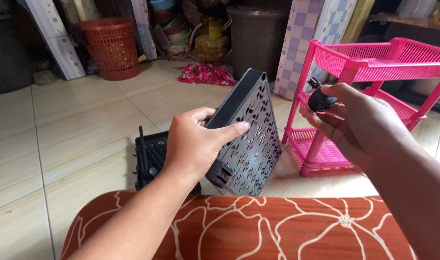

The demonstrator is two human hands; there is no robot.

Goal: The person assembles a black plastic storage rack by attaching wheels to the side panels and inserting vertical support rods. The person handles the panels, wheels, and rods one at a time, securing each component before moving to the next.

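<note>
Dark grey shelf panel, a flat rectangular plastic tray pierced with a repeating cut-out pattern, is held tilted on edge near the centre of the view, its underside turned toward the camera and its upper corner pointing away. Left hand grips the panel along its near long edge, thumb stretched across the patterned face and fingers wrapped behind the rim; the grip is closed firmly on the panel. Right hand is raised to the right of the panel, well clear of it, pinching a small black caster wheel between thumb and fingertips, the remaining fingers loosely curled. Below and behind the left hand, a second dark tray holding black rods lies on the tiled floor. A pink plastic rack with three perforated tiers stands on the floor at right, just beyond the right hand. An orange cushion with a white floral line pattern fills the bottom of the frame beneath both forearms. Along the far wall stand a red-brown lattice basket, a dark round bin, stacked bowls, and a pink patterned cloth lying on the floor.
</note>
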